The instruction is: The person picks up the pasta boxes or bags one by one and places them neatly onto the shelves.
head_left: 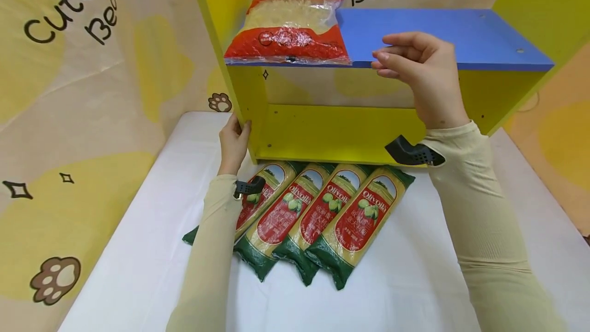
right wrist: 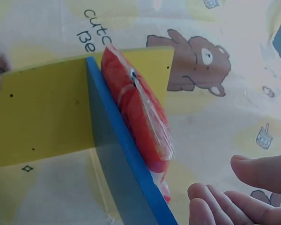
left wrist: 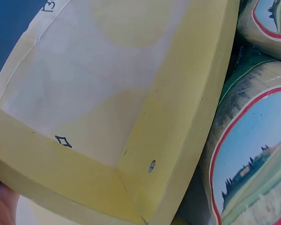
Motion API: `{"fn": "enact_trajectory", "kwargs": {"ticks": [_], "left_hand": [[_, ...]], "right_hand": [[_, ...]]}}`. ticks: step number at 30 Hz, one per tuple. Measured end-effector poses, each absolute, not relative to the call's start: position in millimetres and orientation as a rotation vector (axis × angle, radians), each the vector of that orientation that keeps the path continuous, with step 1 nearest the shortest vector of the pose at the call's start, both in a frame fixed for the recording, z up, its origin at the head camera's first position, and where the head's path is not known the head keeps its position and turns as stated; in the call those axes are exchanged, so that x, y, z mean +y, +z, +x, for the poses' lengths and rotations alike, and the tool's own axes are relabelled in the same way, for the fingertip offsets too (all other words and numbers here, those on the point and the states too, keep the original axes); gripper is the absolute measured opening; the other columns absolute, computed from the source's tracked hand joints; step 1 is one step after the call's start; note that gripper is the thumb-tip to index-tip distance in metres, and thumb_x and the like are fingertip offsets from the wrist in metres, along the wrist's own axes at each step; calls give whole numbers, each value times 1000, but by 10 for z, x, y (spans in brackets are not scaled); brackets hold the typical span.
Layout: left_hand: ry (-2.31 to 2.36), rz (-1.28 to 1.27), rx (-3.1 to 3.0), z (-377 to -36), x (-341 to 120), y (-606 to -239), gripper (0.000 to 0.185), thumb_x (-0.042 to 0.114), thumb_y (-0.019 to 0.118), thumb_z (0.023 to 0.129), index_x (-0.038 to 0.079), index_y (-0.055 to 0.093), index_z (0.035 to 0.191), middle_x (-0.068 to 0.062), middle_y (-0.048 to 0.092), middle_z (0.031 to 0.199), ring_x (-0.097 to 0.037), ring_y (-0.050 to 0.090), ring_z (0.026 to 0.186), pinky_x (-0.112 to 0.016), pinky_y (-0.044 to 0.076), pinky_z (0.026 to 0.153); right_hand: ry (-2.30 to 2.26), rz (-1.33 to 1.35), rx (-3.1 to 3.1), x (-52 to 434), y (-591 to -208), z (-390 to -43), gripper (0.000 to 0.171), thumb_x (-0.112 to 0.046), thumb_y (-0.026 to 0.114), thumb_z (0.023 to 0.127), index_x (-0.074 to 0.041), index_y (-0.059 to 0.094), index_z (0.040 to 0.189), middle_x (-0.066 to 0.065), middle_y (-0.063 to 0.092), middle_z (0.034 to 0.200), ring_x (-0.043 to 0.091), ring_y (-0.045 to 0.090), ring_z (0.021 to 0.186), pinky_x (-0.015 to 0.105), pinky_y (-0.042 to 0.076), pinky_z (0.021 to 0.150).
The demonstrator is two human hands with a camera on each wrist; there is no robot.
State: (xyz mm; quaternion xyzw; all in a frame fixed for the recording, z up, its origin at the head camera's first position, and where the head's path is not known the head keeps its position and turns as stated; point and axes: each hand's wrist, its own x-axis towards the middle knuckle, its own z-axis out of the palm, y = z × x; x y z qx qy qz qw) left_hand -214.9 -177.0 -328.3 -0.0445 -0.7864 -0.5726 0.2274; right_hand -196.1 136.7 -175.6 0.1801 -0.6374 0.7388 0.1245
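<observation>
My left hand [head_left: 232,142] grips the front edge of the yellow left side panel [head_left: 243,94] of a shelf unit, with its thumb on the inner face. My right hand [head_left: 426,70] hovers empty in front of the blue shelf board [head_left: 442,35], fingers loosely bent and thumb apart from them in the right wrist view. Left of it, a red and clear plastic bag [head_left: 295,19] of pale pieces lies on the blue board against the left side. Its sealed edge reaches the board's front edge.
Several green and gold Olivoila pasta packs [head_left: 359,219] lie slanted side by side on the white tabletop [head_left: 401,281], against the front of the yellow bottom board [head_left: 332,132]. My left forearm partly covers the leftmost pack. A patterned cloth [head_left: 92,117] hangs behind and beside the unit.
</observation>
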Motion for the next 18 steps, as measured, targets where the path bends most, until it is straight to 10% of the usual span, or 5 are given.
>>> {"fn": "enact_trajectory", "kwargs": {"ticks": [18], "left_hand": [[-1579, -131, -2138, -2333, -1858, -3472, 33, 2, 50, 96, -6, 52, 128, -25, 58, 122, -36, 59, 108, -45, 48, 90]], "right_hand": [[2208, 396, -2006, 1744, -2869, -1425, 20, -4, 63, 89, 2, 65, 108, 7, 70, 96, 19, 68, 83, 25, 54, 75]]}}
